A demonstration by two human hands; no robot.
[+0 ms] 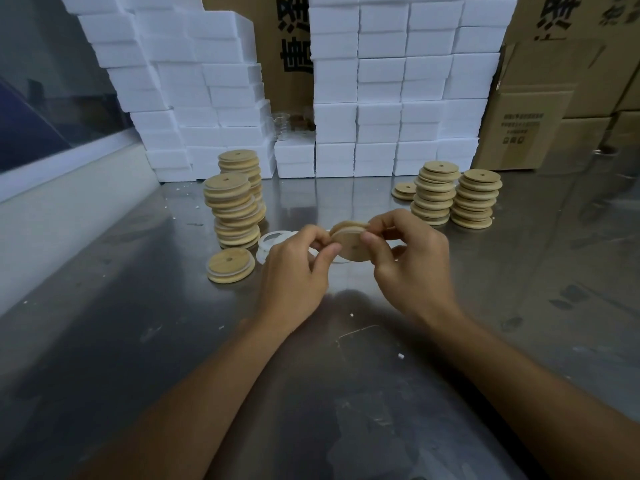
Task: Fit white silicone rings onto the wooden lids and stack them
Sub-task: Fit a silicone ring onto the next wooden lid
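A round wooden lid [349,242] with a small centre hole is held on edge above the steel table between both hands. My right hand [408,261] grips its right side. My left hand [298,268] pinches its left rim, where a thin white silicone ring [337,262] shows below the lid. Loose white rings [273,241] lie just behind my left hand. One ringed lid [230,265] lies flat at the left. Behind it stand two tall leaning stacks of ringed lids [233,211]. At the right stand two stacks of bare lids [457,197].
White foam boxes [381,98] form a wall along the back of the steel table [346,375]. Cardboard cartons [540,105] stand at the right. A short pile of lids [404,191] lies left of the right stacks. White crumbs dot the table.
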